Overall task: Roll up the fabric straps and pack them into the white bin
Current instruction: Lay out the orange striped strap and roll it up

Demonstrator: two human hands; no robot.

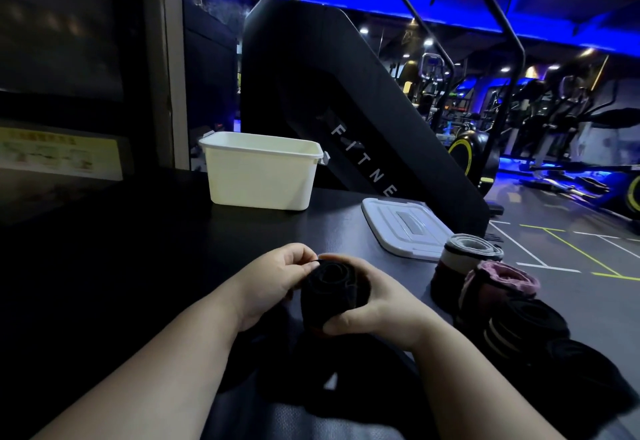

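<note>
Low at the frame's centre, the left grip [277, 284] pinches the outer edge of a black strap roll [329, 289] while the right grip [381, 315] cups it from below, likely to keep the coil tight (a loose tail seems to trail downward). Finished rolls [498, 284] wait at right near the lid [405, 228]. The white bin [263, 180] stands uncovered above, on the counter [156, 249].

Twelve o'clock is left open up to the white plastic bin [259, 180]; three is blocked by rolled fabric straps [498, 284].

Black fitness machine [346, 93] behind dark table [138, 249]
</note>
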